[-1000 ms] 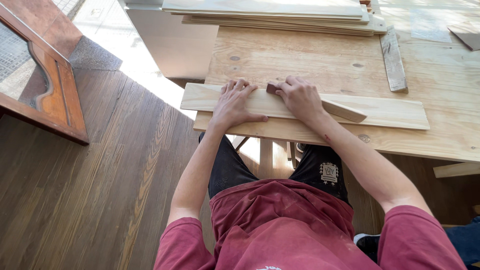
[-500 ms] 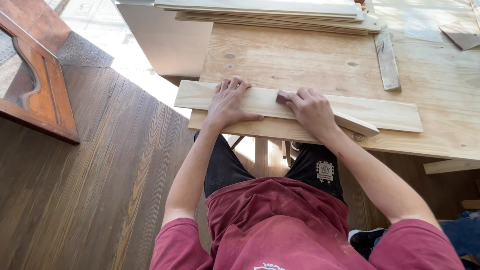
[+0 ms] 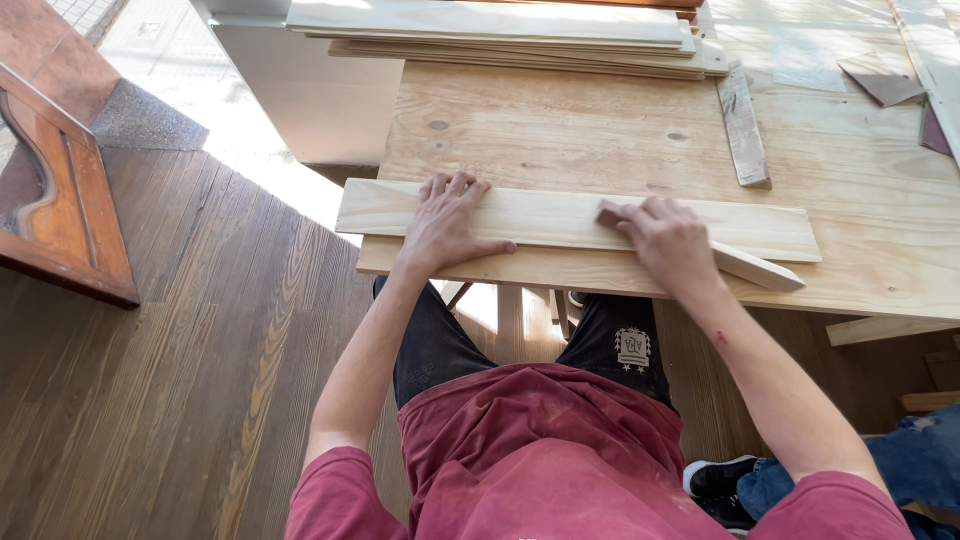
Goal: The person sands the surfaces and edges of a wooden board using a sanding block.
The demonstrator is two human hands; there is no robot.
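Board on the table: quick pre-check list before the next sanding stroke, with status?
1. Left hand pressed flat on the board: ok.
2. Right hand gripping the sanding block, dark abrasive end on the board: ok.
3. Board fully backed by the table: not ok, its left end hangs past the edge.
4. Path to the right along the board free of objects: ok.
5. Loose wood strip apart from the board: ok.
6. Abrasive wear: cannot tell, hidden under the fingers.
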